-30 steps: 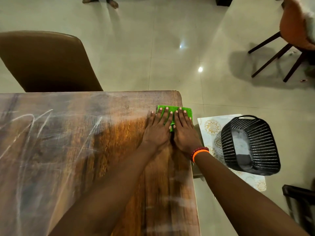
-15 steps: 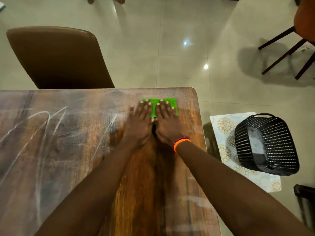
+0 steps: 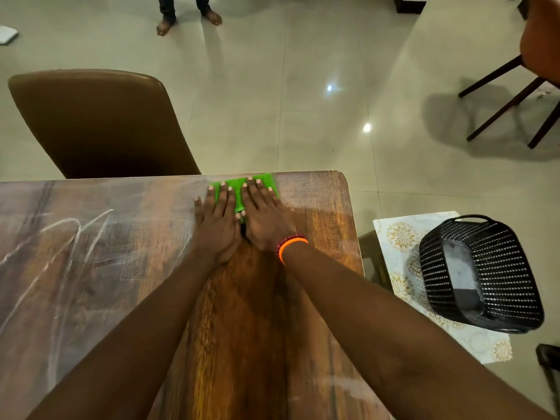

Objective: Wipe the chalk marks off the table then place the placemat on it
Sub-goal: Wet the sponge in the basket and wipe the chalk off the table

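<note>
1. Your left hand (image 3: 216, 225) and right hand (image 3: 263, 218) lie flat, side by side, fingers straight, pressing down on the green cloth (image 3: 262, 181).
2. The cloth sits at the far edge of the table (image 3: 318, 225).
3. White chalk marks (image 3: 72, 234) cover the table's left part.
4. The flowered placemat (image 3: 397, 237) lies on the floor to the right, under a black basket (image 3: 497, 268).

Left: the wooden table (image 3: 91, 268) top lies bare, only white chalk marks (image 3: 69, 237).
Far edge: brown padded chair (image 3: 97, 122) stands against it.
Right: black perforated plastic basket (image 3: 485, 274) on floor, apart from the table.
</note>
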